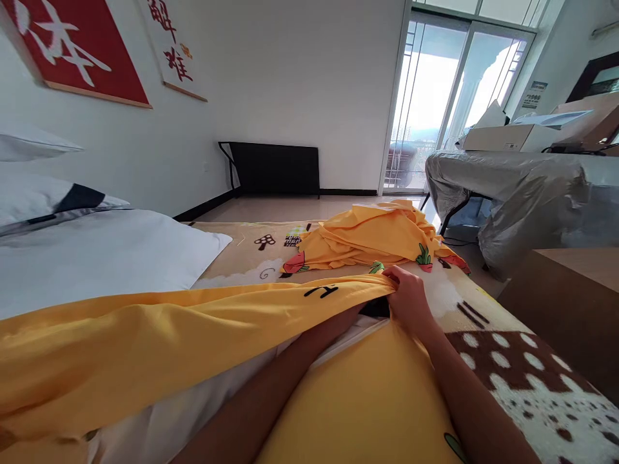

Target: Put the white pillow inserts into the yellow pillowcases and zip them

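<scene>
Nearer than the bunched cloth (367, 237): yellow cover (193, 328), drawn taut from far left to the right hand, with another stretch of it rising from the foreground to the same place.
Right hand (409, 296): just nearer than the bunched cloth, its grip closed on the cover's gathered edge between thumb and fingers.
Left forearm (290, 370): reaching beneath the raised cover toward the bunched cloth; the left hand is hidden there, so I cannot tell whether its grip is open or closed.
White fabric (178, 409): nearer than the bunched cloth and to its left, partly showing below the raised cover.
Patterned blanket (512, 361): under the bunched cloth, spreading toward the viewer on its right.
White pillow (120, 248): left of the bunched cloth.
Black panel (278, 169): beyond the bunched cloth, by the wall.
Plastic-draped desk (503, 171): right of the bunched cloth and farther off, carrying a box (507, 138).
</scene>
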The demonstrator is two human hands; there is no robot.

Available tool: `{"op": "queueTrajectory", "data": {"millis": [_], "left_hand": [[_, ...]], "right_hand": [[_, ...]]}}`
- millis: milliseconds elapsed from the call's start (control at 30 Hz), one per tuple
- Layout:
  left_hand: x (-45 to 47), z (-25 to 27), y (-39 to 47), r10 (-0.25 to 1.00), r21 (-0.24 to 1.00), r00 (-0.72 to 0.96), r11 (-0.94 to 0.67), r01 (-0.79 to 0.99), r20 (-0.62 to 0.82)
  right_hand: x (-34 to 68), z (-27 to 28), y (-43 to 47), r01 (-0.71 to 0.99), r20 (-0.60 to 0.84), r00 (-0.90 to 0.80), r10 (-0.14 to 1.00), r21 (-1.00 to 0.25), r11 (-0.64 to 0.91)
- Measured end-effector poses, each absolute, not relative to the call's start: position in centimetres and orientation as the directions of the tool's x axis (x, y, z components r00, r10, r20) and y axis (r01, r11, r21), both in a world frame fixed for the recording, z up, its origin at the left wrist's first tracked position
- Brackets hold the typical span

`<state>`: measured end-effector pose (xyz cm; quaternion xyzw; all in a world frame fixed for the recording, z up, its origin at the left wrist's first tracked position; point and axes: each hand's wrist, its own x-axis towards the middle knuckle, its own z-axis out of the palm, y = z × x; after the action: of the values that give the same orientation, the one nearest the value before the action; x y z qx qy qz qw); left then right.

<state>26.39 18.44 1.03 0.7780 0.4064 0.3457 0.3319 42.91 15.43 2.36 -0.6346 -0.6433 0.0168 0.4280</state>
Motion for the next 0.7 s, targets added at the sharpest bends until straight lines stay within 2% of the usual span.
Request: {"op": "queueTrajectory", "data": {"millis": [100, 200, 300, 400, 500, 600, 700], "left_hand": [[26.3, 1.7, 18.0, 0.866, 0.879, 0.462, -0.360, 0.312, 0.190], [26.6, 2.5, 17.7, 0.829, 0.910, 0.529, -0.346, 0.228, 0.183], [26.8, 2.7, 17.8, 0.733, 0.886, 0.654, -0.413, 0.210, 0.186], [26.5, 2.2, 18.1, 0.705, 0.816, 0.687, -0.494, 0.300, 0.174], [26.1, 1.6, 18.1, 0.747, 0.808, 0.645, -0.475, 0.349, 0.161], [26.2, 1.6, 17.7, 0.782, 0.827, 0.613, -0.417, 0.378, 0.115], [26.8, 2.1, 17.1, 0.708, 0.744, 0.689, -0.542, 0.391, 0.154]], "right_hand": [[42.8, 2.7, 15.2, 0.780, 0.528, 0.152, 0.836, -0.583, 0.226], [42.8, 3.0, 15.3, 0.694, 0.494, 0.144, 0.857, -0.668, 0.269], [42.9, 2.9, 15.5, 0.504, 0.419, 0.127, 0.899, -0.808, 0.306], [43.0, 2.6, 15.7, 0.361, 0.358, 0.115, 0.927, -0.884, 0.297], [43.2, 2.3, 15.9, 0.366, 0.344, 0.143, 0.928, -0.890, 0.273], [43.4, 2.1, 16.0, 0.447, 0.402, 0.153, 0.903, -0.843, 0.300], [43.5, 2.2, 16.0, 0.481, 0.452, 0.158, 0.878, -0.812, 0.331]]}}
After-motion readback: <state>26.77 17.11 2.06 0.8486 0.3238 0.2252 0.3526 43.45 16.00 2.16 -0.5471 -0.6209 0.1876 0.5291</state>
